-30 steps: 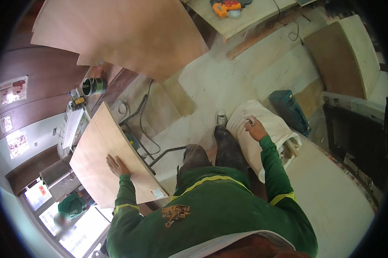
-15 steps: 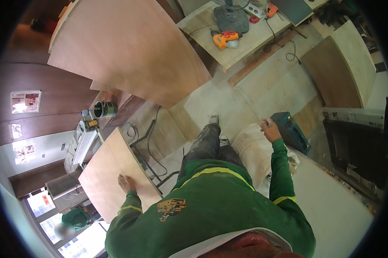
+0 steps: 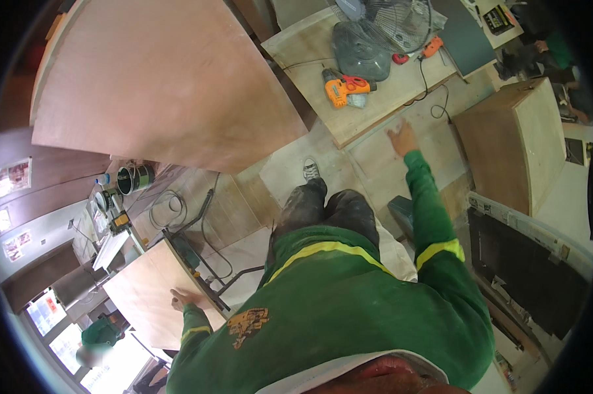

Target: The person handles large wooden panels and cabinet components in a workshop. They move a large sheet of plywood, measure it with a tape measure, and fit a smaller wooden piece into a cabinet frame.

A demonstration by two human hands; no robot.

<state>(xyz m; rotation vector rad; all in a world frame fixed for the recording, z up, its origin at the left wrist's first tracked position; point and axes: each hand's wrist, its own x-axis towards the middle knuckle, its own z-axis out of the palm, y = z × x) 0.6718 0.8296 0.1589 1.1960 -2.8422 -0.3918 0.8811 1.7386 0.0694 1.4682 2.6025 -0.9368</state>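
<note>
Low on the left, my left hand [image 3: 183, 299] is over the pale plywood board [image 3: 145, 289], fingers partly stretched and nothing in them. Whether the fingertips touch the board, I cannot tell. My right hand [image 3: 403, 139] reaches far forward over the floor, open and holding nothing, its fingers apart. It is nearest the front edge of a wooden work table [image 3: 296, 52]. On that table lie an orange power drill [image 3: 336, 92], red-handled scissors [image 3: 355, 83], a second orange power tool [image 3: 433, 46] with a black cord, and a grey fan [image 3: 362, 51].
A large curved plywood panel [image 3: 172, 79] stands ahead on the left. A wooden box [image 3: 500, 144] is at the right, above a dark framed panel [image 3: 513, 262]. Beside my right arm sit a teal case [image 3: 401, 213] and a white sack [image 3: 398, 253]. A paint bucket [image 3: 135, 178] stands left; a co-worker [image 3: 99, 333] is behind.
I have stepped forward. My right hand has moved from above the sack out toward the work table, and my left hand has shifted toward the board's near edge.
</note>
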